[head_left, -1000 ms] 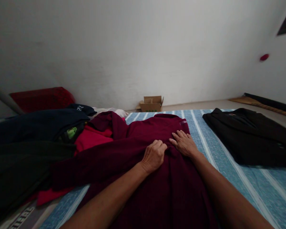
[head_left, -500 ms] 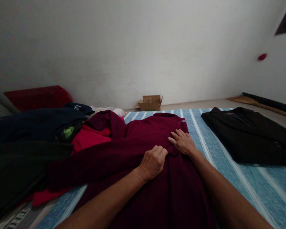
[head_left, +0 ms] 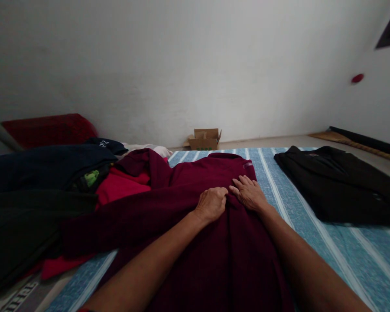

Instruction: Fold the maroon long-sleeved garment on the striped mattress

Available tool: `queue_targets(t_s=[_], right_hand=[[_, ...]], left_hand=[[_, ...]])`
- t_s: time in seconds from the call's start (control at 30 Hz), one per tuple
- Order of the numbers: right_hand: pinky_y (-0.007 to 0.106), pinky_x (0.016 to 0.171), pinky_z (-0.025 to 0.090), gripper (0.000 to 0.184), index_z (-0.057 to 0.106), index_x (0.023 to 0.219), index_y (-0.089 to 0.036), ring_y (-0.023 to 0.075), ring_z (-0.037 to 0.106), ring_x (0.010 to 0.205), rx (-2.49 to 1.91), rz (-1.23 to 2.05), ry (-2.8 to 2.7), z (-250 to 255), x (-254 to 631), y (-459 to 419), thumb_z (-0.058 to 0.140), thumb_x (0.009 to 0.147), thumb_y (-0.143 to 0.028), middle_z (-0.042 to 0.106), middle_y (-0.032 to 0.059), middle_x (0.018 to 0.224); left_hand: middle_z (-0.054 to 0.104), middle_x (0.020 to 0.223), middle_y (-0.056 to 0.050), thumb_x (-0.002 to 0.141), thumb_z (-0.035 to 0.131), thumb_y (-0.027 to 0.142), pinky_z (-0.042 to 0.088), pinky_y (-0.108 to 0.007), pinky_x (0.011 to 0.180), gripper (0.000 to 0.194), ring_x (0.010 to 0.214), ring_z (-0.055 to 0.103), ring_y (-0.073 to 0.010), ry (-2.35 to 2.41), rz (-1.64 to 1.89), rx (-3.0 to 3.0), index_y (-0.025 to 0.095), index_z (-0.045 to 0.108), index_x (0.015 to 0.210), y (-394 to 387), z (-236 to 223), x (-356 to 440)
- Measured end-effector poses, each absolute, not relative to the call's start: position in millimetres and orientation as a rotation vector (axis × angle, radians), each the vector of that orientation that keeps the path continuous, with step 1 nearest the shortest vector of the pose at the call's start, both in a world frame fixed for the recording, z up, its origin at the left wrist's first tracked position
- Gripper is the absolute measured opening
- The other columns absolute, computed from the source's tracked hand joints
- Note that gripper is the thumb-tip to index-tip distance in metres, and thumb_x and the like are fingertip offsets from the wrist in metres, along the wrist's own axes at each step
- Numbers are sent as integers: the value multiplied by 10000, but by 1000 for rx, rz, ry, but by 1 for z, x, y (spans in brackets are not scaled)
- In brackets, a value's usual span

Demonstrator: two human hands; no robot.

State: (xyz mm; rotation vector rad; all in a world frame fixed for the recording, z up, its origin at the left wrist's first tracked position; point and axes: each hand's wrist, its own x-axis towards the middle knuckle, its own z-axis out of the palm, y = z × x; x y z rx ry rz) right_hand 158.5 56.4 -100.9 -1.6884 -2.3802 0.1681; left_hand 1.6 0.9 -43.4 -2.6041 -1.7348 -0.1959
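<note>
While the right hand stays spread flat near the far right corner of the maroon top, the left hand has moved slightly farther up the cloth than half a second ago, its knuckles now just beside the other's fingers. From where I stand, the left fingers look curled closed on a pinch of the front, where a crease runs down between the hands; the right fingers are open and pressing. To my mind, that keeps the work on this one stretch of cloth, the rest lying as it was. The top is spread along the middle of the striped sheet, its collar close to the far edge. Crowding the left edge are a red garment, a navy one and a dark green one; a maroon sleeve reaches into that heap, so it could snag. Toward the right edge lies a black garment, apart from the top; beyond the far edge sits an open cardboard box.
</note>
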Motion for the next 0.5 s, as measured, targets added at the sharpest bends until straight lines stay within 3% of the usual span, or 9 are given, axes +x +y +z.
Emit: queue_targets(t_s=[0.2, 0.5], right_hand=[[460, 1038, 236, 544, 378, 1362, -226, 271, 220, 1345, -1681, 114, -2371, -103, 159, 56, 213, 932, -515, 331, 102, 1439], [448, 1049, 237, 565, 386, 1363, -204, 261, 227, 1346, -1694, 113, -2376, -101, 160, 56, 200, 935, -522, 330, 104, 1443]], left_hand=[[639, 906, -33, 807, 468, 169, 460, -282, 759, 153, 828, 603, -172, -1713, -291, -2655, 205, 592, 889, 1, -53, -4], [614, 868, -40, 819, 453, 162, 462, -282, 720, 169, 787, 597, -171, -1705, -328, -2633, 198, 599, 897, -2, -58, -5]])
